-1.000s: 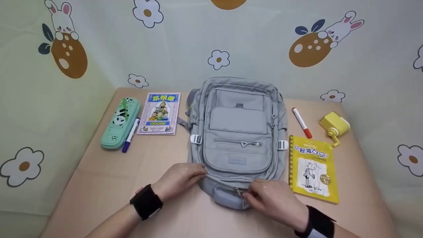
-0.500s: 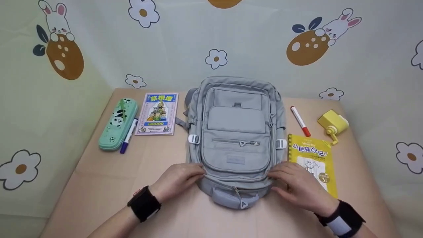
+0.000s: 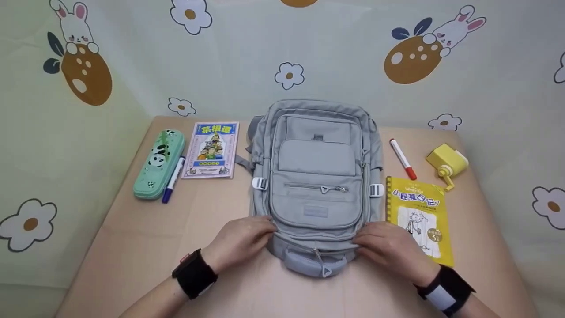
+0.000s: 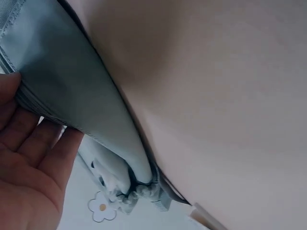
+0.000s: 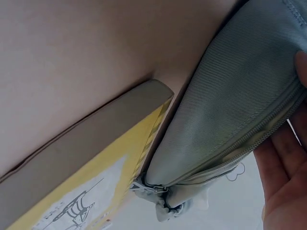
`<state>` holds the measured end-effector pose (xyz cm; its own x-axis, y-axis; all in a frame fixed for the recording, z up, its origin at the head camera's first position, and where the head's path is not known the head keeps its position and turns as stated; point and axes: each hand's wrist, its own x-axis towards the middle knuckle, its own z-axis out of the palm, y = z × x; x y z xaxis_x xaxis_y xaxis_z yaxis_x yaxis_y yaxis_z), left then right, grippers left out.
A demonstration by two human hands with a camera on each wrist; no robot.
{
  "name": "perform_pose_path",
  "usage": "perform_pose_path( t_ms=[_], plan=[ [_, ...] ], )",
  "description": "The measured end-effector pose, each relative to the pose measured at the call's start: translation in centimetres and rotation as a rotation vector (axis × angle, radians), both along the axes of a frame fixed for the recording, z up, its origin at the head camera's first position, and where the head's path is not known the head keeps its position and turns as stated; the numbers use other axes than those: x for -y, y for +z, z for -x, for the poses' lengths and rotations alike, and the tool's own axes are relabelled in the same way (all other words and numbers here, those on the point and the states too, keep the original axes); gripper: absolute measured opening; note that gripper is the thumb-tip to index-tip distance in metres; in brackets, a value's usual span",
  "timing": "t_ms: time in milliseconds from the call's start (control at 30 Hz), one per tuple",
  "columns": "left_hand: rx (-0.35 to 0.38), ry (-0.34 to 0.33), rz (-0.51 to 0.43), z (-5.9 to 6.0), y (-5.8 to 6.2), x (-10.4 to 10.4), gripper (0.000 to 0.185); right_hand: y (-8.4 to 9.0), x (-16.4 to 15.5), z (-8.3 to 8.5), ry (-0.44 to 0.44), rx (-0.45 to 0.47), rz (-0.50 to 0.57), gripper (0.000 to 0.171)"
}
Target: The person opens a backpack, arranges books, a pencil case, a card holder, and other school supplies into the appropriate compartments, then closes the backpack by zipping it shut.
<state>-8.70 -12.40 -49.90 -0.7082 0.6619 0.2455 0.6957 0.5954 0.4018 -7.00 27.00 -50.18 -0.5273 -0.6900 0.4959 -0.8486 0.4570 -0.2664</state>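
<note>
A grey backpack (image 3: 315, 157) lies on its back, its carry handle (image 3: 304, 264) toward the near side of the table. At the left end of the zip edge near that handle, my left hand (image 3: 240, 240) pinches the fabric. Its thumb and fingers sit on opposite sides of the edge in the left wrist view. On the right side, my right hand (image 3: 393, 247) holds the same edge between thumb and fingers. Zip teeth (image 5: 261, 136) run along this rim in the right wrist view. A triangular zip pull (image 3: 326, 270) hangs over the handle.
A green panda pencil case (image 3: 159, 164), a purple-capped marker (image 3: 174, 180) and a pink-bordered book (image 3: 211, 150) lie left of the bag. At right are a red-capped marker (image 3: 402, 159), a yellow hand-crank device (image 3: 446, 163) and a yellow book (image 3: 419, 218), partly behind my right hand.
My right hand has let go of the zip pull, moved right and taken hold of the bag's right edge. My left hand stays at the left edge.
</note>
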Motion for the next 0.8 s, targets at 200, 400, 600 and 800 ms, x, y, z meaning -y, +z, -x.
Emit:
perform_pose_path(
  t_ms=[200, 400, 600, 800],
  plan=[
    [-0.038, 0.074, -0.013, -0.8, 1.1, -1.6, 0.015, 0.0, 0.1, 0.0, 0.000, 0.015, 0.003, 0.032],
    [-0.211, 0.090, 0.007, -1.8, 3.0, -4.6, 0.024, 0.1, 0.0, -0.1, -0.020, 0.035, 0.005, 0.033],
    [-0.398, 0.082, 0.195, -3.3, 3.2, -8.8, 0.059, 0.1, 0.1, -0.1, -0.042, 0.012, 0.007, 0.032],
    [-0.476, 0.136, 0.335, -4.3, 2.2, -11.2, 0.070, 0.0, 0.3, -0.2, -0.054, -0.019, -0.005, 0.030]
  ],
)
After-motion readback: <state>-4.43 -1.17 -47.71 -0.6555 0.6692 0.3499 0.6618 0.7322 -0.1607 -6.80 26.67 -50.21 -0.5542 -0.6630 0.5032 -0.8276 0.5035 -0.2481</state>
